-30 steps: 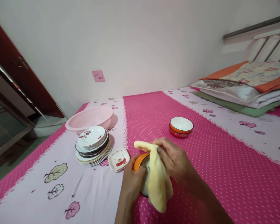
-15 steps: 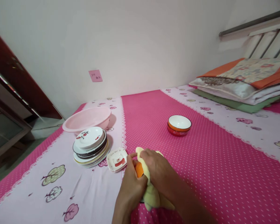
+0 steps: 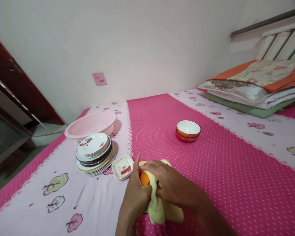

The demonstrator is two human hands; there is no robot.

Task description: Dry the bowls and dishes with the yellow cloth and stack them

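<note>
My left hand (image 3: 135, 190) grips an orange bowl (image 3: 145, 179), of which only a patch of the outside shows between thumb and fingers. A pale yellow cloth (image 3: 157, 209) drapes over the bowl's right side and hangs below it. My right hand (image 3: 166, 178) is closed on the cloth and presses it against the bowl; its fingertips are partly hidden in the folds. Just left of my hands lie small square dishes (image 3: 123, 167) with a bear print. Farther off to the right stand two stacked bowls (image 3: 188, 130), an orange one with white inside on a red one.
On the left, a tall stack of plates (image 3: 94, 154) stands in front of a pink basin (image 3: 75, 126). Folded bedding (image 3: 255, 85) lies at the back right on the pink patterned bedspread (image 3: 157, 121). A white wall (image 3: 147, 49) bounds the far side.
My right hand has shifted slightly down with the cloth, and its fingers now reach over the bowl's top. My left index finger has lifted to point up. The view has moved a little.
</note>
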